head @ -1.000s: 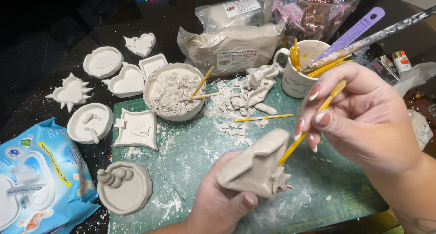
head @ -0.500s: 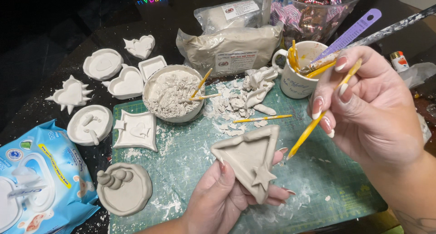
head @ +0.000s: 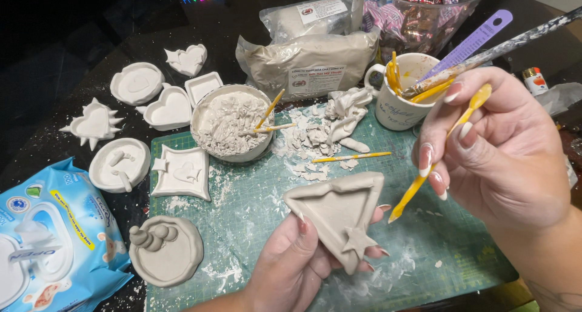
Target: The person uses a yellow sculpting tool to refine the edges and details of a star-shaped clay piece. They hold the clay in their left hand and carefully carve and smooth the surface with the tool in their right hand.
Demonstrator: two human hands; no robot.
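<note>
Your left hand (head: pixel 297 260) cradles a triangular grey clay dish (head: pixel 339 218) above the green cutting mat (head: pixel 424 239), grip closed under its edge, while your right hand (head: pixel 491 148) pinches a yellow sculpting tool (head: pixel 433 166) just right of the dish. The dish looks shaped, star attached; left of the mat, several finished clay dishes (head: pixel 136 85) lie drying, so smoothing seems the remaining work.

The left hand (head: pixel 297 260) has turned the triangular clay dish (head: pixel 339 218) face up, star nearest
</note>
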